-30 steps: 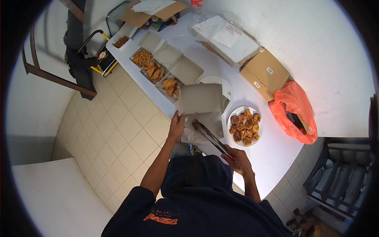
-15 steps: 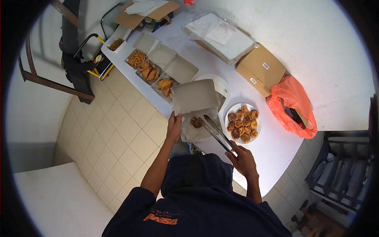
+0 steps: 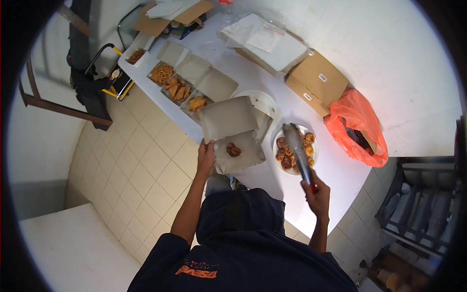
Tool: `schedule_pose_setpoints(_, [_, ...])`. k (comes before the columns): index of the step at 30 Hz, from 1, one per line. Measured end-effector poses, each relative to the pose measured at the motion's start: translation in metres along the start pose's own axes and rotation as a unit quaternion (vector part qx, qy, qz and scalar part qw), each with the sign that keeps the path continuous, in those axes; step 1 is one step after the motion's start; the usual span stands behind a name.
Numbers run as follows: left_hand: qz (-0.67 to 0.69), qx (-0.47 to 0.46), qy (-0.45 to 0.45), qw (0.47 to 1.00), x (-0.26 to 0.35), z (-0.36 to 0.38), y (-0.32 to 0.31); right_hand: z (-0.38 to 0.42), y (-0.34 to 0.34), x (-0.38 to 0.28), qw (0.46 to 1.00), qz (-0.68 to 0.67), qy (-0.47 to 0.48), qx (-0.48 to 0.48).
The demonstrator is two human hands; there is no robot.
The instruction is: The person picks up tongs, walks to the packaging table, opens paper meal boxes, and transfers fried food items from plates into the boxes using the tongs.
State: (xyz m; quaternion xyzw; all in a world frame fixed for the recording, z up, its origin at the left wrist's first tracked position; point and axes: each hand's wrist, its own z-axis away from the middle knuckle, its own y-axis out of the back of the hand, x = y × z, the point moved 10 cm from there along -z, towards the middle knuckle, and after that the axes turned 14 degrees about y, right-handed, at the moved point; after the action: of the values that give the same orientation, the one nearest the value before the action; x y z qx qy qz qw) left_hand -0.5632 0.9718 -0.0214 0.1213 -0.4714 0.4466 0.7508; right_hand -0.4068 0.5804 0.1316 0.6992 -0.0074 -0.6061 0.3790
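Observation:
My left hand (image 3: 206, 158) grips the left edge of an open paper box (image 3: 228, 119) at the table's front edge. One browned piece of food (image 3: 233, 150) lies on the box's lining. My right hand (image 3: 317, 193) is closed around metal tongs (image 3: 297, 148), whose tips are over a white plate (image 3: 316, 158) of round browned pieces (image 3: 309, 138). The tongs hide part of the plate, and whether anything is between their tips cannot be seen.
Open boxes with fried pieces (image 3: 177, 89) and noodle-like food (image 3: 161, 74) line the table's left edge. Behind are an empty-looking round plate (image 3: 260, 99), plastic-wrapped boxes (image 3: 272, 41), a cardboard box (image 3: 318, 80) and an orange bag (image 3: 357, 127).
My right hand and the tongs have moved right, from above the open box to over the plate. The browned piece remains in the box, and the whole view has shifted slightly.

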Motion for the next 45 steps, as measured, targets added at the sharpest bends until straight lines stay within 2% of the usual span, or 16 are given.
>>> schedule_pose_setpoints(2, [0.002,0.017,0.028,0.999,-0.004,0.0,0.007,-0.001,0.028,0.014,0.994,0.106,-0.028,0.028])
schedule_pose_setpoints(3, [0.03,-0.005,0.016,0.999,-0.009,-0.005,0.008,-0.003,0.039,0.011,0.983,0.17,-0.06,0.024])
schedule_pose_setpoints(4, [0.031,-0.015,0.016,0.999,-0.007,-0.004,0.005,-0.003,0.047,0.024,0.975,0.212,-0.039,0.057])
schedule_pose_setpoints(6, [0.032,-0.028,0.013,0.999,-0.002,-0.001,0.004,-0.002,0.054,0.056,0.967,0.239,-0.072,0.05])
schedule_pose_setpoints(9, [0.044,-0.031,0.012,0.998,0.0,0.001,0.002,-0.003,0.051,0.102,0.974,0.187,-0.127,0.031])
schedule_pose_setpoints(12, [0.052,-0.034,0.018,0.998,0.001,0.001,0.001,-0.016,0.044,0.106,0.963,0.249,-0.102,-0.009])
schedule_pose_setpoints(15, [0.048,-0.038,0.02,0.998,-0.002,-0.001,0.005,-0.027,0.035,0.121,0.962,0.265,-0.071,0.009])
schedule_pose_setpoints(18, [0.052,-0.033,0.022,0.998,-0.006,-0.005,0.008,-0.03,0.034,0.123,0.966,0.253,-0.058,0.011])
schedule_pose_setpoints(24, [0.057,-0.022,0.034,0.998,-0.008,-0.001,0.009,-0.015,0.036,0.135,0.979,0.06,-0.194,0.002])
schedule_pose_setpoints(30, [0.056,-0.031,0.032,0.997,-0.009,-0.001,0.006,-0.006,0.035,0.162,0.975,0.005,-0.223,0.011])
schedule_pose_setpoints(36, [0.054,-0.028,0.035,0.998,-0.009,-0.001,0.005,0.005,0.026,0.177,0.962,-0.116,-0.248,0.009])
schedule_pose_setpoints(41, [0.034,-0.039,0.025,0.998,-0.006,-0.001,0.001,0.011,0.031,0.158,0.967,-0.128,-0.22,0.022])
schedule_pose_setpoints(45, [0.032,-0.047,0.039,0.998,-0.005,-0.001,-0.007,0.007,0.022,0.107,0.975,-0.139,-0.175,-0.012])
